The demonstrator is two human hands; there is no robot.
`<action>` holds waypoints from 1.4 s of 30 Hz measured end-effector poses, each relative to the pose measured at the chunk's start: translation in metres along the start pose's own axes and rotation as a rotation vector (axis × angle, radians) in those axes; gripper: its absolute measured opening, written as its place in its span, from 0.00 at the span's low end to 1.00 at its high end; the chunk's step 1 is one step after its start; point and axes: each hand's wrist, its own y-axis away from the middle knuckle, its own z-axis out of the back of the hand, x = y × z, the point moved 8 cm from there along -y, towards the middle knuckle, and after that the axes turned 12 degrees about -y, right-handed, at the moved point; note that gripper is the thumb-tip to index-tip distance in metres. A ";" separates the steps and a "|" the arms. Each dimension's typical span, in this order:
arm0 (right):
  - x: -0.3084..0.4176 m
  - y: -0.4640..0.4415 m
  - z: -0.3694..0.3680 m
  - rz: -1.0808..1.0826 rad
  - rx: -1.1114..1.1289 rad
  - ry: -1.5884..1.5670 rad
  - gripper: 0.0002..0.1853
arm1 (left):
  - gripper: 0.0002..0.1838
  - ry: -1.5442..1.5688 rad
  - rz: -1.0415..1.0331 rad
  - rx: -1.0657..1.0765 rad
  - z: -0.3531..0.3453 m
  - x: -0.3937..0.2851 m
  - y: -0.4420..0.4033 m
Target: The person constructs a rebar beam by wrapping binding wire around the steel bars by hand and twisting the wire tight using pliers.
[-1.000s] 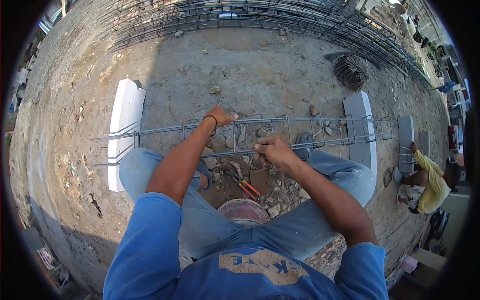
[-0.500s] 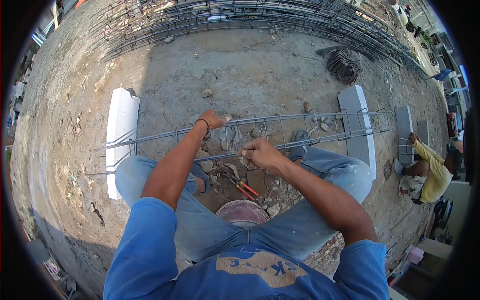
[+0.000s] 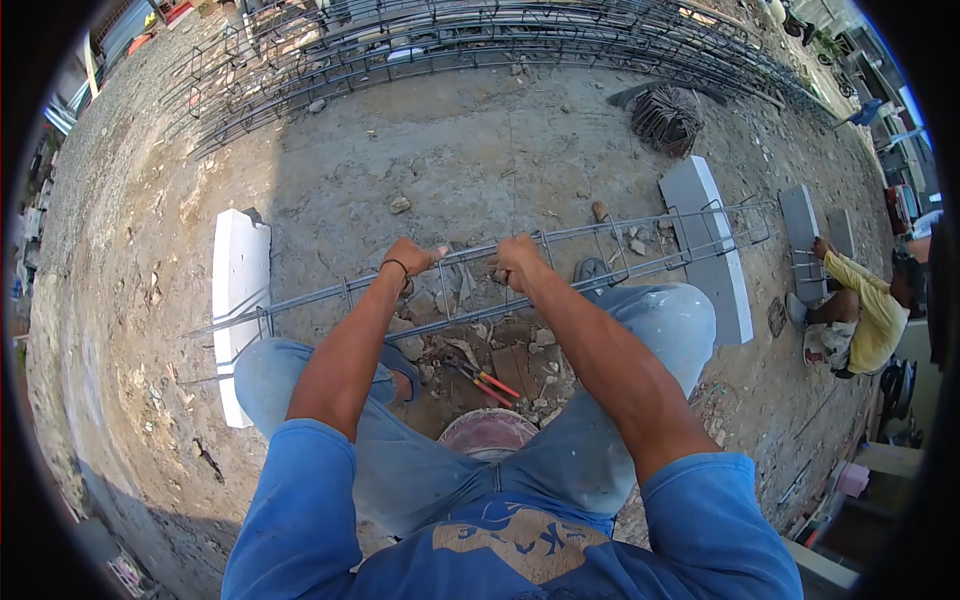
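Rebar cage (image 3: 450,321), matt metal, at the fingers (image 3: 507,264); pliers (image 3: 474,374), metal, smooth grips (image 3: 500,386), bodyward of them; white block (image 3: 238,280), matt, left of them; ground (image 3: 350,180), rough, beneath.

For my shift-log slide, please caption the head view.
Left hand and right hand at the far side of a rebar cage spanning two blocks, red-handled tool on the ground.

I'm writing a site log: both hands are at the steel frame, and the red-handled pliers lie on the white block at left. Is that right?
Not quite: the head view shows the red-handled pliers lying on the ground. The rest stands: the left hand and right hand are both at the steel frame.
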 end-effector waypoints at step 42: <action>-0.024 -0.032 -0.013 -0.283 -0.020 -0.445 0.12 | 0.07 1.630 0.479 -0.104 -0.070 -0.018 0.053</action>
